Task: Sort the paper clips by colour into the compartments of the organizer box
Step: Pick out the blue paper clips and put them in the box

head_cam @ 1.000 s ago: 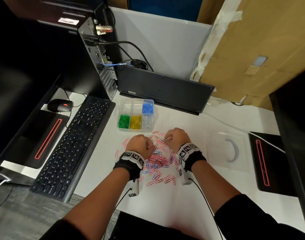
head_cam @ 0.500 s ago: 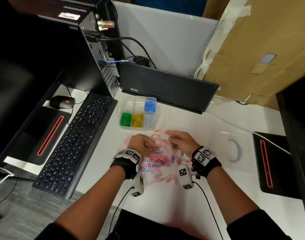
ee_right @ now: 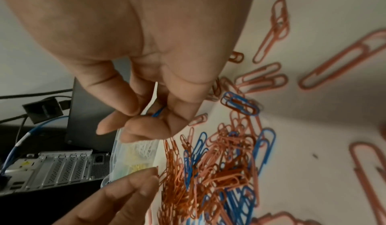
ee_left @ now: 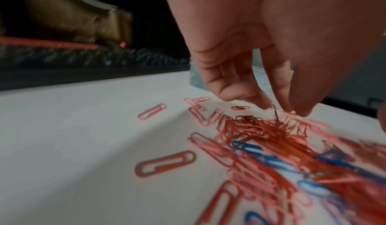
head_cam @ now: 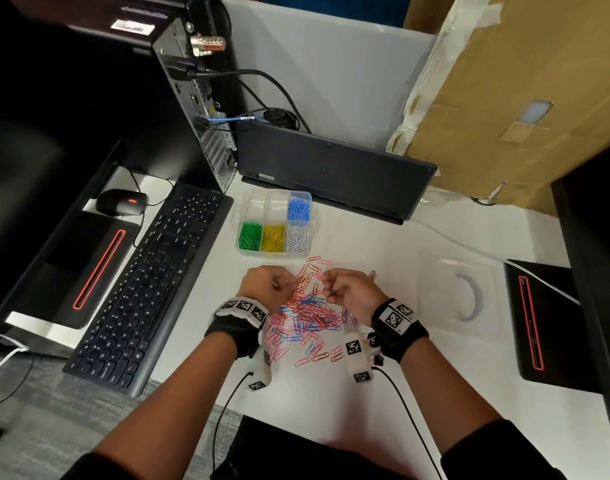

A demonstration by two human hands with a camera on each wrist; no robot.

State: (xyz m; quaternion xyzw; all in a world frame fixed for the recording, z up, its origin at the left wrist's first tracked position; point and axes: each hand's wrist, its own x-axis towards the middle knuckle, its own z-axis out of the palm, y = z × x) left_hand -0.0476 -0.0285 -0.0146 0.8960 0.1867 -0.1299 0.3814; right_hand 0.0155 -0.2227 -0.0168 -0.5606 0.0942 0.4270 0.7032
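Observation:
A clear organizer box [head_cam: 276, 197] stands behind the pile. Its front row holds green [head_cam: 250, 236], yellow [head_cam: 274, 237] and white clips [head_cam: 297, 238], and blue clips [head_cam: 299, 209] fill the back right compartment. The other two back compartments look empty. A loose pile of red and blue clips [head_cam: 308, 318] lies on the white desk. My left hand [head_cam: 283, 282] is at the pile's left edge, and its fingertips [ee_left: 277, 108] pinch a red clip [ee_left: 276, 113]. My right hand [head_cam: 326, 289] hovers over the pile. There it pinches a blue clip [ee_right: 157, 113] between thumb and fingers [ee_right: 133, 111].
A black keyboard [head_cam: 151, 289] and mouse [head_cam: 121, 202] lie to the left. A computer tower [head_cam: 199, 116] and a dark flat device [head_cam: 334, 171] stand behind the box. A clear lid [head_cam: 459, 296] rests to the right, with a black device [head_cam: 539, 323] beyond it. Cardboard [head_cam: 521, 98] leans at the back right.
My right hand, stretched flatter over the pile half a second ago, has curled in and now pinches a blue clip. The left hand stays at the pile's left edge.

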